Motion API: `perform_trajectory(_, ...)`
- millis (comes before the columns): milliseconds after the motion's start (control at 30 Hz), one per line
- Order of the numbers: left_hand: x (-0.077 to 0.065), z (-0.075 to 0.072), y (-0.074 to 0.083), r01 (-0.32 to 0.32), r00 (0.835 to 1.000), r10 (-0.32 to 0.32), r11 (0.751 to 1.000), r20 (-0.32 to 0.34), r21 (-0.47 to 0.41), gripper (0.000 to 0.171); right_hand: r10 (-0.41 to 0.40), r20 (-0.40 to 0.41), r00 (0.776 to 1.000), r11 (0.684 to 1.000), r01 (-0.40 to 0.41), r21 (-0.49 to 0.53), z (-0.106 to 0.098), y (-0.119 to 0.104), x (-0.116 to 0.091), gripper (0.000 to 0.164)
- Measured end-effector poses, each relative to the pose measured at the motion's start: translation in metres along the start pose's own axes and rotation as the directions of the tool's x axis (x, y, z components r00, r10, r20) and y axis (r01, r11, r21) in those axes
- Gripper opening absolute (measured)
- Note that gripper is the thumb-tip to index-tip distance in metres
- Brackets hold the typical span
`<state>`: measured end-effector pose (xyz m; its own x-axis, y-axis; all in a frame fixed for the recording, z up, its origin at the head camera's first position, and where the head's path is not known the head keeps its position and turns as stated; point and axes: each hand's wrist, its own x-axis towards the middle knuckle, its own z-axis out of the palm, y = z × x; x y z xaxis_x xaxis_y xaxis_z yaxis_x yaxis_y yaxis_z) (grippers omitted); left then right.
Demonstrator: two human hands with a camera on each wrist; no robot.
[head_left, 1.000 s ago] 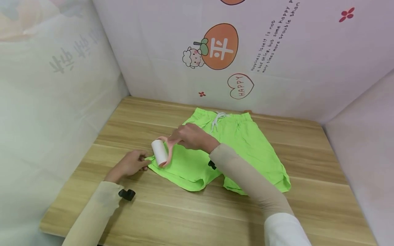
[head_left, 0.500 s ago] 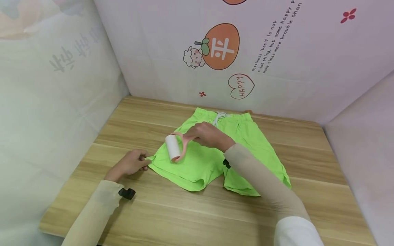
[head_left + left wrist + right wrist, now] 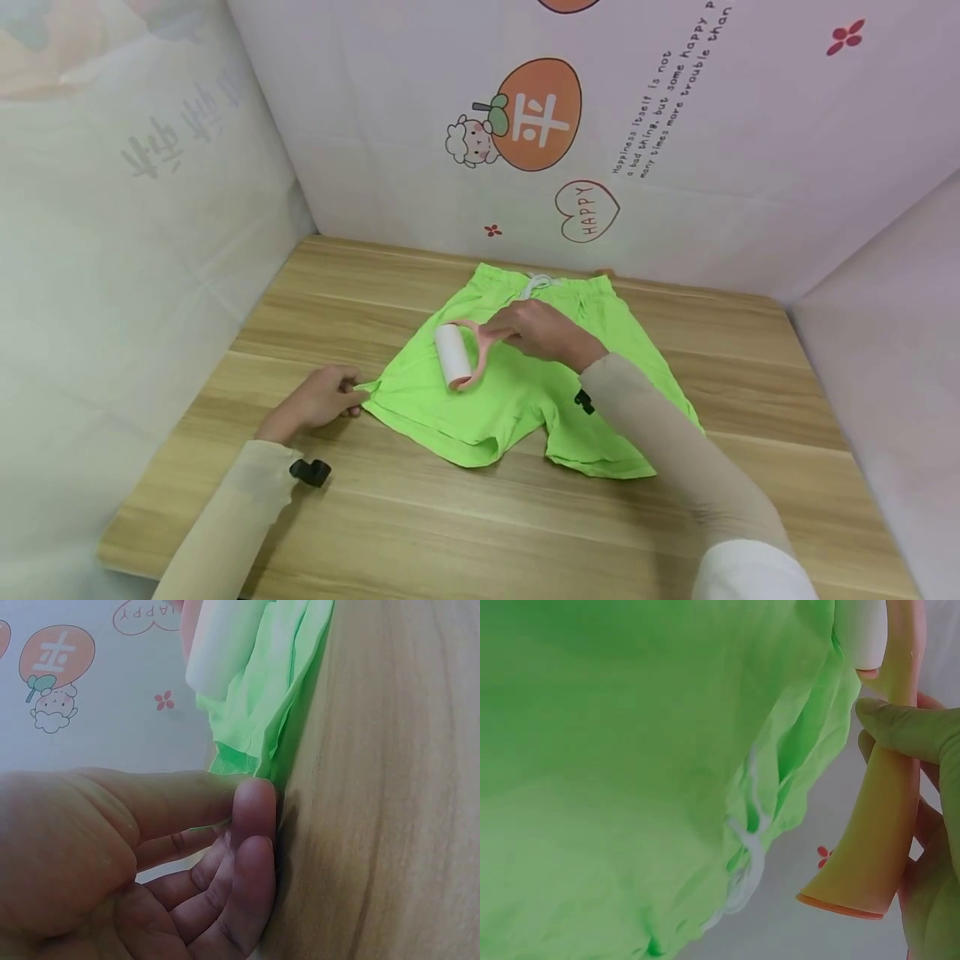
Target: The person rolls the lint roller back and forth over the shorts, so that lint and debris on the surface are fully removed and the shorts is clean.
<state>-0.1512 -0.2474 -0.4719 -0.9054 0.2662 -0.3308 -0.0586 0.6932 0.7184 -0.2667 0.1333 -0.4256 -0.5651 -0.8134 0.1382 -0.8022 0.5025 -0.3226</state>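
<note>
Neon green shorts (image 3: 420,400) with a white drawstring (image 3: 751,862) lie flat on the wooden table, waistband toward the back wall. My left hand (image 3: 322,396) pinches the left leg's hem corner between thumb and fingers, as the left wrist view (image 3: 225,825) also shows. A lint roller (image 3: 453,354) with a white roll and pink forked handle is on the left leg, its roll against the cloth. My right hand (image 3: 540,329) grips the handle (image 3: 877,825), thumb laid across it in the right wrist view.
The wooden table (image 3: 450,533) stretches around the shorts on all sides. White printed sheets form a back wall (image 3: 405,108) and side walls close to the table's edges. A small orange item (image 3: 604,272) shows behind the waistband. Each wrist wears a black camera mount (image 3: 311,472).
My right hand has drawn the lint roller rightward across the left leg, from beside the pinched corner toward the middle of the shorts. My left hand has stayed in place on the hem.
</note>
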Motion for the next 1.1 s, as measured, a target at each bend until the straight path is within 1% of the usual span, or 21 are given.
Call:
perform_trajectory(233,0.001,0.000,-0.002,0.004,1.000,-0.004,1.000,0.002,-0.003,0.013,0.073,-0.013,0.997,0.997,-0.073,0.005,-0.009,0.018,-0.025,0.042)
perform_trajectory(400,0.001,0.000,-0.003,0.000,1.000,0.000,1.000,0.003,0.001,0.013,0.120,-0.027,0.992,0.993,-0.121,-0.015,-0.020,0.030,-0.048,0.043)
perform_trajectory(500,0.001,0.000,-0.004,-0.003,1.000,0.003,1.000,0.002,0.003,0.016,0.145,-0.042,0.989,0.988,-0.146,-0.038,-0.026,0.038,-0.063,0.042)
perform_trajectory(600,0.001,0.000,-0.004,-0.006,1.000,0.006,1.000,0.004,0.000,0.019,0.147,-0.071,0.987,0.986,-0.152,-0.070,-0.030,0.049,-0.080,0.041)
perform_trajectory(700,0.000,-0.001,-0.004,-0.009,1.000,0.009,1.000,0.006,-0.001,0.018,0.137,-0.102,0.985,0.985,-0.146,-0.089,-0.034,0.058,-0.097,0.039)
perform_trajectory(767,0.000,-0.001,-0.003,-0.006,1.000,0.006,1.000,0.008,-0.009,0.018,0.148,-0.109,0.983,0.983,-0.159,-0.095,-0.038,0.062,-0.109,0.037)
perform_trajectory(867,-0.001,-0.001,-0.002,0.001,1.000,-0.001,1.000,0.012,-0.019,0.022,0.214,-0.103,0.971,0.970,-0.224,-0.092,-0.045,0.066,-0.127,0.037)
perform_trajectory(933,-0.001,-0.001,-0.002,0.004,1.000,-0.004,1.000,0.014,-0.029,0.021,0.285,-0.085,0.955,0.952,-0.293,-0.086,-0.049,0.069,-0.140,0.038)
perform_trajectory(967,-0.002,-0.001,-0.002,0.006,1.000,-0.006,0.999,0.014,-0.031,0.020,0.299,-0.087,0.950,0.948,-0.306,-0.083,-0.050,0.072,-0.147,0.039)
perform_trajectory(1033,-0.001,-0.001,-0.002,0.008,1.000,-0.008,0.999,0.015,-0.033,0.017,0.345,-0.084,0.935,0.933,-0.351,-0.074,-0.052,0.075,-0.161,0.041)
perform_trajectory(1100,-0.001,-0.001,-0.001,0.010,1.000,-0.009,0.999,0.016,-0.033,0.017,0.367,-0.092,0.926,0.924,-0.374,-0.077,-0.055,0.078,-0.176,0.042)
